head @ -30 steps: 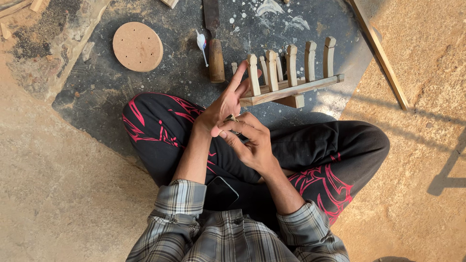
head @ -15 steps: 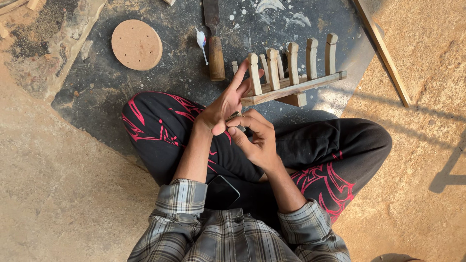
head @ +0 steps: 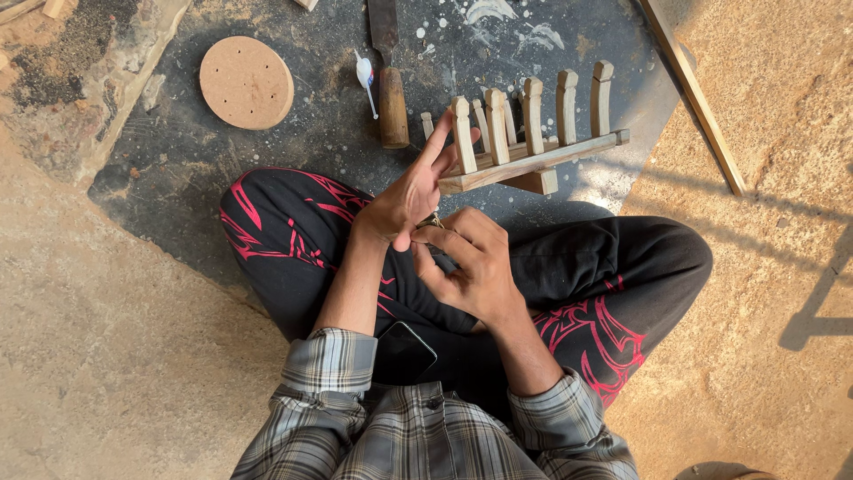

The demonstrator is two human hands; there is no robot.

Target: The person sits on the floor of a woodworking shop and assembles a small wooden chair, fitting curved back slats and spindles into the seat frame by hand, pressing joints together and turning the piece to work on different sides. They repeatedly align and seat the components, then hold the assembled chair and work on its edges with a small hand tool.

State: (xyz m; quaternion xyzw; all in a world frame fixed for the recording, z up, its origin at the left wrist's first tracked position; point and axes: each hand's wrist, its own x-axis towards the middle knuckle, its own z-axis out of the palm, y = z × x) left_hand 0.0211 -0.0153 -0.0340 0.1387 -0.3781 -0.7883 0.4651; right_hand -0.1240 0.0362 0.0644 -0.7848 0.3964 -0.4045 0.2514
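I sit cross-legged on the ground. My left hand [head: 404, 200] grips the near end of a wooden rack [head: 533, 160] with several upright pegs, and its index finger lies stretched along the first peg. The rack sticks out to the right above the dark floor patch. My right hand [head: 471, 267] is just below the left, with thumb and fingers pinched on a small metal piece [head: 435, 219] right under the rack's end. Most of that piece is hidden by my fingers.
A chisel with a wooden handle [head: 391, 98] and a small white tube [head: 365, 76] lie on the dark floor patch [head: 178, 160] ahead. A round wooden disc with holes [head: 246, 82] lies far left. A long wooden strip [head: 693, 98] runs along the right. A dark phone [head: 402, 351] rests in my lap.
Both hands stay at the rack's end. My right fingers have shifted slightly closer to the left hand around the small piece. The rack has barely moved.
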